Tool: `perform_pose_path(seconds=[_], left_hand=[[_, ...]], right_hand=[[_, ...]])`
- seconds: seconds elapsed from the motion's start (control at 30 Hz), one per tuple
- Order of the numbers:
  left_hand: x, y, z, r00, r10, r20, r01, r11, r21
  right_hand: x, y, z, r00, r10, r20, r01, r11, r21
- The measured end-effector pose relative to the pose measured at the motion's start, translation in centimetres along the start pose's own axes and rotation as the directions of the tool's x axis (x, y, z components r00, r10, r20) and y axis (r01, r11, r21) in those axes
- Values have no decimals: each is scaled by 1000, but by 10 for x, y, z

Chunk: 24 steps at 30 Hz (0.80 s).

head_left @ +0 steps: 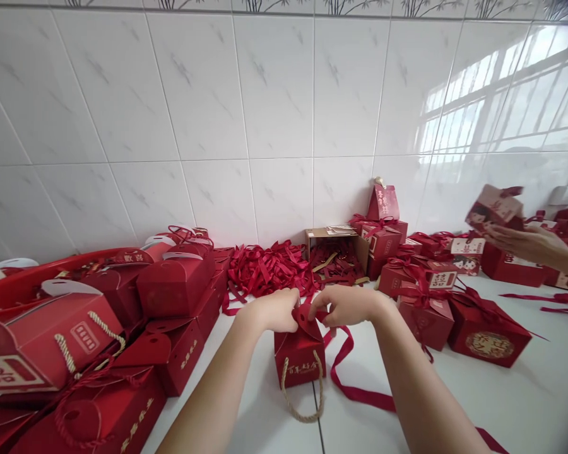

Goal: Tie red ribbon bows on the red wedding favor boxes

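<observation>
A small red gift box (pixel 299 356) with gold lettering and a rope handle stands on the white tiled surface in front of me. My left hand (pixel 274 309) is closed on the left side of the box's top flap. My right hand (pixel 343 305) pinches the right side of the same flap. A long red ribbon (pixel 355 388) trails from the box top down to the right across the surface.
Piled red boxes (pixel 170 284) fill the left side, some in a red basin (pixel 23 280). A heap of red ribbons (pixel 267 268) and an open cardboard box (pixel 334 243) sit at the wall. Ribbon-tied boxes (pixel 487 334) stand right. Another person's hand (pixel 520 243) holds a box (pixel 495 205).
</observation>
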<state>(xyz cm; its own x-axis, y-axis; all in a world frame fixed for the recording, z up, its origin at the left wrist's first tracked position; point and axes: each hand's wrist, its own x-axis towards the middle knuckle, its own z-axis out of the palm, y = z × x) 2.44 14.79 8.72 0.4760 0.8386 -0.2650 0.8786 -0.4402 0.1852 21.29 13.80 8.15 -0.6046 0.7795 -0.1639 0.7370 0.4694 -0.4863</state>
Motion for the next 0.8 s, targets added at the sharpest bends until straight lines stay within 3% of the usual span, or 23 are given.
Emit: perform_pose_path(seconds=[0.13, 0.27, 0.4, 0.63, 0.8], left_hand=[[0, 5, 1, 1000, 25, 17, -25, 1000, 11], [-16, -3, -9, 994, 97, 48, -95, 995, -31], [-24, -16, -16, 1000, 1, 19, 0, 998, -68], [-5, -18, -6, 998, 24, 51, -22, 999, -35], [-4, -16, -6, 998, 46, 37, -45, 999, -23]], right_hand=[[2, -6, 2, 1000, 17, 16, -16, 999, -30], [2, -9, 4, 999, 27, 46, -25, 998, -56], [4, -9, 4, 997, -22, 69, 24, 999, -23], [4, 0, 2, 982, -179, -65, 181, 983, 29], [-3, 11, -2, 982, -174, -70, 185, 962, 201]])
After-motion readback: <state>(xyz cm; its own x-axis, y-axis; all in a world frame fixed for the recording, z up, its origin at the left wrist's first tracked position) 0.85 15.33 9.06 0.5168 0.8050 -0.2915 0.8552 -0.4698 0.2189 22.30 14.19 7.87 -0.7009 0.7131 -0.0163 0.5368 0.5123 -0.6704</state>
